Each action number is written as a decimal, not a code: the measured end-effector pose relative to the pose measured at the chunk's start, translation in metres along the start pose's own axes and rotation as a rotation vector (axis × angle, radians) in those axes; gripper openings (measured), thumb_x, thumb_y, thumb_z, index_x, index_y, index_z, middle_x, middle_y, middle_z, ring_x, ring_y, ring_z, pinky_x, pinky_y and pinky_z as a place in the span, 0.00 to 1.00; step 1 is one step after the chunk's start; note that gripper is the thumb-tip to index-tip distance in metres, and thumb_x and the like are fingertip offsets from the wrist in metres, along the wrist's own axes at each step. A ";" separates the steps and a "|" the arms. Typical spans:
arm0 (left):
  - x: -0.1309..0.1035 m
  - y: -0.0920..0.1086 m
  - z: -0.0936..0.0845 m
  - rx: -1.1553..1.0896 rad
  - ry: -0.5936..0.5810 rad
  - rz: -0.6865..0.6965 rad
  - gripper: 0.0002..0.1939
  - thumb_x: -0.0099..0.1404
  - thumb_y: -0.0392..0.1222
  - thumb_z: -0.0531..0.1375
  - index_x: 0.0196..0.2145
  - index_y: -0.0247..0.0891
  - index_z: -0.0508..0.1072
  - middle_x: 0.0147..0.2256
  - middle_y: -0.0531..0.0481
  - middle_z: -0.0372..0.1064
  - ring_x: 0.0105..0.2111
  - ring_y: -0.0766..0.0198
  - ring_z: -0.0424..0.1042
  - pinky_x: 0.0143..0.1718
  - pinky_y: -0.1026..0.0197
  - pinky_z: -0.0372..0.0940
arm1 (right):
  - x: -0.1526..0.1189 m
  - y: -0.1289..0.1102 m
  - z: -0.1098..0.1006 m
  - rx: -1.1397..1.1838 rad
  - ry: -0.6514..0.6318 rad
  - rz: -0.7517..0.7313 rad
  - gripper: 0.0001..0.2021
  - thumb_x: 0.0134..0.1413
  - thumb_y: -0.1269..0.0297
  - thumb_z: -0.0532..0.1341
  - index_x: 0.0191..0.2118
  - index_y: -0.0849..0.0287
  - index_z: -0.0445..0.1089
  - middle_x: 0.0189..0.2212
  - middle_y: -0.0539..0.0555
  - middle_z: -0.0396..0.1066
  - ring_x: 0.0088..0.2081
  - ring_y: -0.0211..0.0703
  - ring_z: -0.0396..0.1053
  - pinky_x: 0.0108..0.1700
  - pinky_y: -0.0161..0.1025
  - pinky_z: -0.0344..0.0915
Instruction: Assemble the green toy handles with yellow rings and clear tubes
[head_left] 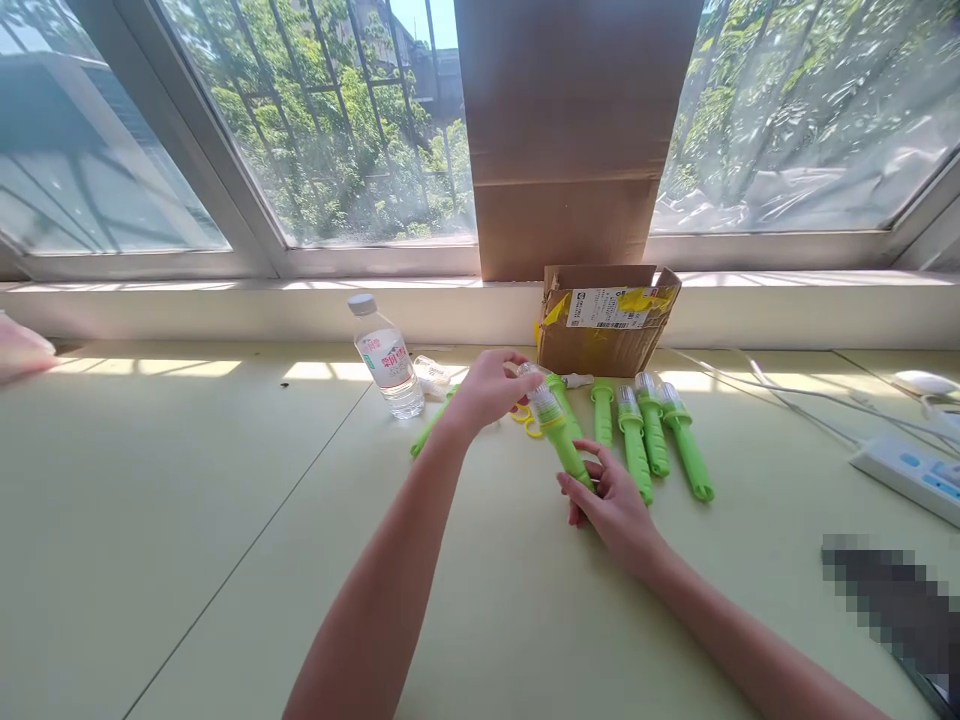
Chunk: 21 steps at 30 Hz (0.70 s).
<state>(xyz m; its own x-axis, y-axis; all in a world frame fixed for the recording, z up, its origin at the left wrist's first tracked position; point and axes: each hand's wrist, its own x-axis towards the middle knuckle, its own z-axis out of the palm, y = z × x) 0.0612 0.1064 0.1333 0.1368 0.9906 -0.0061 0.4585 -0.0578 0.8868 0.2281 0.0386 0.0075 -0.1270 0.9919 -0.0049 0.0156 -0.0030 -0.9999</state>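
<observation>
Both hands hold one green stick with a clear, ribbed top (561, 436), tilted above the table. My left hand (495, 388) has its fingers round the clear top end. The lower end of the green handle is gripped by my right hand (606, 496), between thumb and fingers. Just behind the held stick lies another green stick (568, 408), partly covered. To the right, several like it lie side by side, among them a green stick with a clear top (686, 443). Yellow rings (532, 428) lie beside my left hand's fingertips.
A water bottle (390, 360) stands left of my left hand, near a small clear packet (432, 376). An open cardboard box (606, 325) is against the wall. At the right are cables, a white power strip (907, 474) and a blurred dark object (896, 610).
</observation>
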 end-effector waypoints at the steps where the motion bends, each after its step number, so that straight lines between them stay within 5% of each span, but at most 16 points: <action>1: 0.000 0.000 0.000 -0.008 0.000 0.001 0.17 0.57 0.47 0.60 0.41 0.35 0.68 0.29 0.47 0.73 0.29 0.62 0.73 0.27 0.64 0.68 | 0.000 0.000 0.000 -0.004 0.006 -0.014 0.21 0.51 0.52 0.61 0.48 0.54 0.59 0.26 0.45 0.65 0.19 0.35 0.64 0.20 0.34 0.62; 9: 0.003 -0.003 0.004 -0.040 -0.026 0.003 0.14 0.60 0.44 0.58 0.42 0.35 0.68 0.30 0.47 0.72 0.29 0.65 0.72 0.30 0.63 0.68 | -0.001 -0.001 -0.005 -0.009 -0.072 -0.048 0.15 0.58 0.49 0.52 0.40 0.57 0.62 0.20 0.45 0.59 0.18 0.33 0.55 0.18 0.32 0.55; 16: 0.000 0.001 0.006 -0.041 -0.034 -0.005 0.18 0.56 0.53 0.61 0.37 0.35 0.71 0.27 0.48 0.71 0.26 0.64 0.71 0.24 0.65 0.66 | -0.005 -0.002 -0.001 -0.171 0.171 -0.137 0.18 0.52 0.50 0.59 0.44 0.56 0.62 0.25 0.48 0.62 0.22 0.36 0.57 0.21 0.34 0.54; 21: 0.000 0.003 0.008 -0.034 -0.025 0.040 0.19 0.56 0.54 0.61 0.37 0.35 0.71 0.25 0.50 0.69 0.23 0.66 0.69 0.23 0.66 0.64 | -0.006 -0.005 -0.002 -0.214 0.138 -0.166 0.15 0.56 0.51 0.54 0.43 0.56 0.63 0.23 0.47 0.57 0.23 0.36 0.52 0.23 0.34 0.50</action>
<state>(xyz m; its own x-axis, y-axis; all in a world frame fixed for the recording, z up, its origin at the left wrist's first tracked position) 0.0696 0.1053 0.1318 0.1762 0.9842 0.0181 0.4223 -0.0922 0.9018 0.2307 0.0327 0.0121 -0.0099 0.9844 0.1754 0.2162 0.1734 -0.9608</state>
